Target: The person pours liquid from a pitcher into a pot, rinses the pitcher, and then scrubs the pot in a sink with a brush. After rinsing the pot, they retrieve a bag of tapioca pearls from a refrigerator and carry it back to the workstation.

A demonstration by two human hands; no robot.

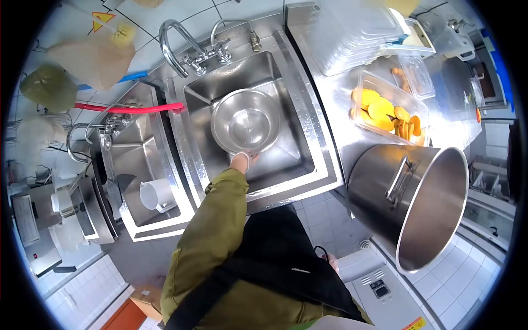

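My left hand [242, 162], at the end of an olive-green sleeve, grips the near rim of a round stainless-steel bowl [220, 127]. Some of its fingers are hidden at the bowl's edge. The bowl sits upright inside a steel sink [297, 151], its shiny inside facing up. Behind it, a curved chrome faucet [175, 52] rises from the sink's back edge, with its spout off to the left of the bowl. My right hand does not show.
A large steel pot [374, 187] lies tilted at the right, beside a clear container [379, 132] of orange-yellow slices [379, 107]. Stacked clear containers [352, 41] stand behind. A second sink at left holds a white pitcher [157, 194]; a red hose [132, 109] crosses above it.
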